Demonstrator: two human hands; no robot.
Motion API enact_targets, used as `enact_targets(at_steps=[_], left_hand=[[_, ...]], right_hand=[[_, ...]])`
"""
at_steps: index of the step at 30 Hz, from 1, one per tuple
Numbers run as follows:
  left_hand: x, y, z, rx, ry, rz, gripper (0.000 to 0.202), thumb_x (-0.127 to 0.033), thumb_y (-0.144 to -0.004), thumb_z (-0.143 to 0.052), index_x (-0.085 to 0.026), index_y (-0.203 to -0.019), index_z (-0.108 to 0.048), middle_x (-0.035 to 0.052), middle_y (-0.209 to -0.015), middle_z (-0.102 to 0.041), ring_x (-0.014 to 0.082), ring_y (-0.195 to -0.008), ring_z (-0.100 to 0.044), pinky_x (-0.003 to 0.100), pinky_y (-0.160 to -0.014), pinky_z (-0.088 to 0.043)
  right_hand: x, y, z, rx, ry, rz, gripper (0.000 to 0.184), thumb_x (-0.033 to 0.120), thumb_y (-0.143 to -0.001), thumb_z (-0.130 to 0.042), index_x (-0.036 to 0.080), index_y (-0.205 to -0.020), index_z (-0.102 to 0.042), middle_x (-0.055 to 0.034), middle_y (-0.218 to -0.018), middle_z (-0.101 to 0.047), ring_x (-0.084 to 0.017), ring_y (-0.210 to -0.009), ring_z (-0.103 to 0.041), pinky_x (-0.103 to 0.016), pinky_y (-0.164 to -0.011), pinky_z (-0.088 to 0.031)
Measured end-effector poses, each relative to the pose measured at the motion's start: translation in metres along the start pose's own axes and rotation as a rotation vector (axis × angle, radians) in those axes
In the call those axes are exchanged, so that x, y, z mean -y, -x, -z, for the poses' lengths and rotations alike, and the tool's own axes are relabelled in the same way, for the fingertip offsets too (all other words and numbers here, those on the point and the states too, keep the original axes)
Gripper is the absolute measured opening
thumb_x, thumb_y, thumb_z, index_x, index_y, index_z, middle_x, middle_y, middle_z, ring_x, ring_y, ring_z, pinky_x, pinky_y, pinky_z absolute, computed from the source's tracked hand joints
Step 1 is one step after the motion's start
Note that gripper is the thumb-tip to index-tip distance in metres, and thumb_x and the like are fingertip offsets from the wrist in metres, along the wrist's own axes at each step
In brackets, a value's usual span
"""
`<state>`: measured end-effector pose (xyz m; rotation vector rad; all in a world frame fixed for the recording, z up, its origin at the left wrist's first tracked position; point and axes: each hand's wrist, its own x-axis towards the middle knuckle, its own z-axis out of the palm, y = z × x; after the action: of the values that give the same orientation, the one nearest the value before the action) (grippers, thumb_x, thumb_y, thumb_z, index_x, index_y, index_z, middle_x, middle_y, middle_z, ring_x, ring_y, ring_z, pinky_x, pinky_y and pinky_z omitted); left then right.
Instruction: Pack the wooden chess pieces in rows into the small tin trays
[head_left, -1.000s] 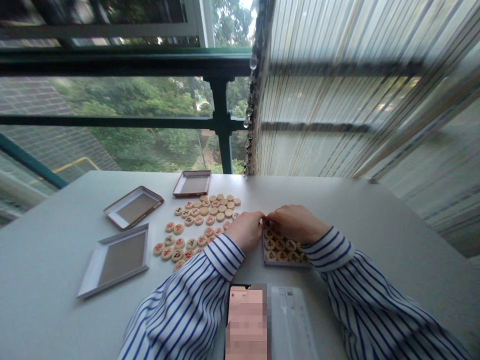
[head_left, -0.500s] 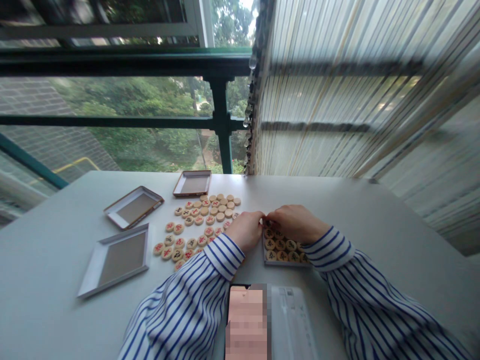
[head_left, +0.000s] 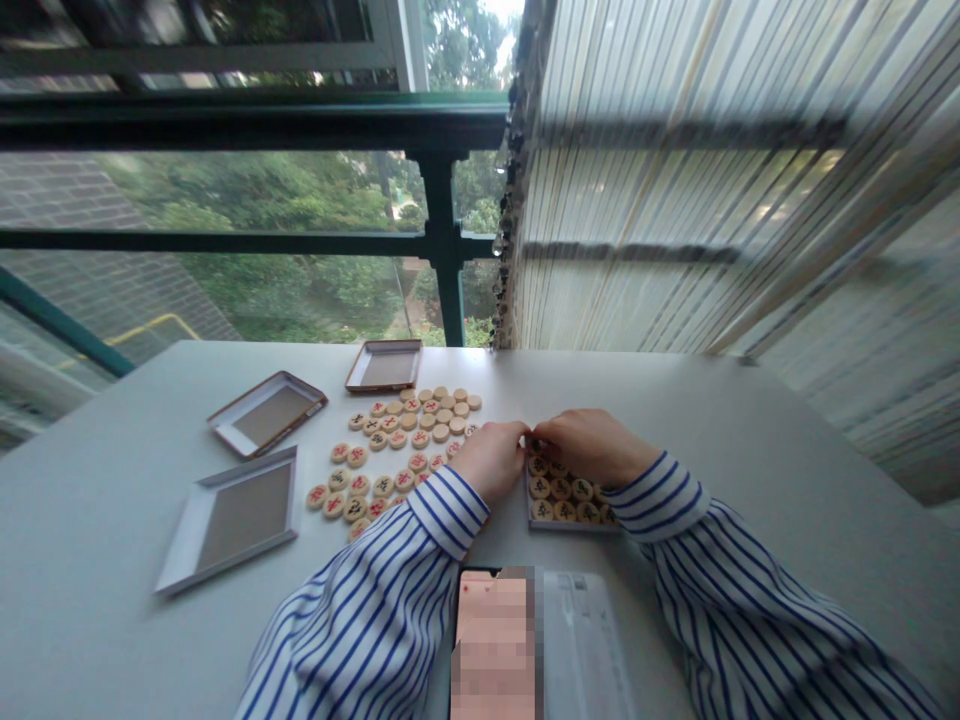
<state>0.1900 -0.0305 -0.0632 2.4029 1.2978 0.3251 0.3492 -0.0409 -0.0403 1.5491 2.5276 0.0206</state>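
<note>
My left hand point(head_left: 495, 458) and my right hand point(head_left: 589, 445) meet fingertip to fingertip at the far left corner of a small white tray point(head_left: 568, 524). Several round wooden chess pieces point(head_left: 561, 490) lie in rows in that tray. Both hands are curled, the fingers pinched together over the tray's far edge. What they pinch is hidden. Loose wooden pieces point(head_left: 397, 445) with red and black marks lie spread on the white table point(head_left: 750, 450) to the left of my left hand.
Three shallow trays lie at the left: a white one point(head_left: 229, 520), a brown-rimmed one point(head_left: 266, 412) and a brown one point(head_left: 384, 366). A phone point(head_left: 491, 640) and a white sheet point(head_left: 581, 645) lie near the front edge. A window railing and striped blinds stand behind the table.
</note>
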Motion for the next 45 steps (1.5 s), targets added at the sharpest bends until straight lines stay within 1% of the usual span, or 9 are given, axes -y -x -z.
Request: enact_targets(at_steps=[7, 13, 16, 19, 23, 28, 32, 38, 45], left_hand=[[0.001, -0.001, 0.000, -0.006, -0.019, -0.024, 0.033, -0.017, -0.078, -0.041, -0.020, -0.107, -0.058, 0.0066, -0.091, -0.067, 0.0187, -0.087, -0.060, 0.028, -0.075, -0.045], [0.005, -0.001, 0.004, -0.035, 0.007, 0.001, 0.035, -0.019, -0.078, -0.042, -0.019, -0.109, -0.056, 0.0070, -0.090, -0.067, 0.0180, -0.086, -0.061, 0.027, -0.075, -0.045], [0.008, -0.001, 0.013, -0.080, 0.017, -0.001, 0.034, -0.021, -0.079, -0.042, -0.019, -0.109, -0.056, 0.0067, -0.087, -0.067, 0.0179, -0.084, -0.061, 0.028, -0.075, -0.045], [0.012, 0.001, 0.026, -0.112, 0.036, 0.014, 0.033, -0.023, -0.079, -0.044, -0.018, -0.109, -0.056, 0.0058, -0.087, -0.068, 0.0169, -0.083, -0.061, 0.027, -0.077, -0.044], [0.016, 0.006, 0.045, -0.156, 0.066, 0.038, 0.032, -0.028, -0.080, -0.044, -0.019, -0.107, -0.057, 0.0048, -0.088, -0.067, 0.0157, -0.080, -0.061, 0.026, -0.074, -0.045], [0.022, 0.013, 0.067, -0.232, 0.115, 0.049, 0.026, -0.032, -0.080, -0.045, -0.018, -0.093, -0.062, 0.0041, -0.083, -0.067, 0.0146, -0.073, -0.060, 0.025, -0.068, -0.045], [0.028, 0.018, 0.082, -0.292, 0.103, 0.059, 0.025, -0.033, -0.078, -0.046, -0.016, -0.083, -0.063, 0.0044, -0.079, -0.066, 0.0155, -0.072, -0.059, 0.026, -0.065, -0.045], [0.033, 0.024, 0.096, -0.358, 0.110, 0.097, 0.026, -0.036, -0.077, -0.047, -0.016, -0.082, -0.063, 0.0038, -0.079, -0.066, 0.0156, -0.072, -0.060, 0.025, -0.064, -0.045], [0.033, 0.034, 0.109, -0.399, 0.098, 0.104, 0.027, -0.038, -0.077, -0.047, -0.016, -0.081, -0.063, 0.0037, -0.079, -0.066, 0.0150, -0.071, -0.059, 0.024, -0.063, -0.044]], right_hand=[[0.000, 0.000, 0.002, 0.010, -0.004, -0.012, 0.026, 0.027, -0.083, -0.039, 0.024, -0.095, -0.062, -0.0085, -0.087, -0.066, -0.022, -0.081, -0.062, -0.030, -0.063, -0.042], [-0.002, 0.004, 0.010, 0.023, -0.003, -0.028, 0.027, 0.030, -0.082, -0.041, 0.025, -0.097, -0.062, -0.0079, -0.088, -0.066, -0.022, -0.081, -0.062, -0.029, -0.062, -0.041], [-0.007, 0.006, 0.014, 0.018, -0.003, -0.068, 0.028, 0.033, -0.083, -0.039, 0.025, -0.099, -0.061, -0.0075, -0.089, -0.066, -0.021, -0.081, -0.061, -0.029, -0.063, -0.041], [-0.013, 0.009, 0.019, -0.009, 0.004, -0.119, 0.029, 0.032, -0.084, -0.037, 0.026, -0.101, -0.060, -0.0073, -0.091, -0.066, -0.020, -0.082, -0.061, -0.029, -0.064, -0.039], [-0.018, 0.013, 0.025, -0.048, 0.018, -0.149, 0.030, 0.034, -0.085, -0.035, 0.025, -0.099, -0.061, -0.0065, -0.089, -0.066, -0.020, -0.078, -0.060, -0.028, -0.062, -0.037], [-0.016, 0.016, 0.030, -0.147, 0.035, -0.135, 0.033, 0.034, -0.086, -0.031, 0.023, -0.095, -0.061, -0.0062, -0.083, -0.065, -0.018, -0.073, -0.058, -0.026, -0.057, -0.033], [-0.012, 0.017, 0.032, -0.239, 0.027, -0.117, 0.034, 0.032, -0.087, -0.030, 0.020, -0.091, -0.061, -0.0059, -0.081, -0.064, -0.016, -0.073, -0.056, -0.026, -0.060, -0.032], [-0.008, 0.019, 0.036, -0.363, 0.005, -0.096, 0.031, 0.029, -0.087, -0.031, 0.019, -0.085, -0.060, -0.0048, -0.077, -0.063, -0.015, -0.070, -0.054, -0.026, -0.062, -0.032], [-0.007, 0.022, 0.039, -0.407, -0.053, -0.082, 0.030, 0.029, -0.087, -0.032, 0.019, -0.086, -0.060, -0.0047, -0.077, -0.063, -0.014, -0.071, -0.053, -0.026, -0.064, -0.034]])
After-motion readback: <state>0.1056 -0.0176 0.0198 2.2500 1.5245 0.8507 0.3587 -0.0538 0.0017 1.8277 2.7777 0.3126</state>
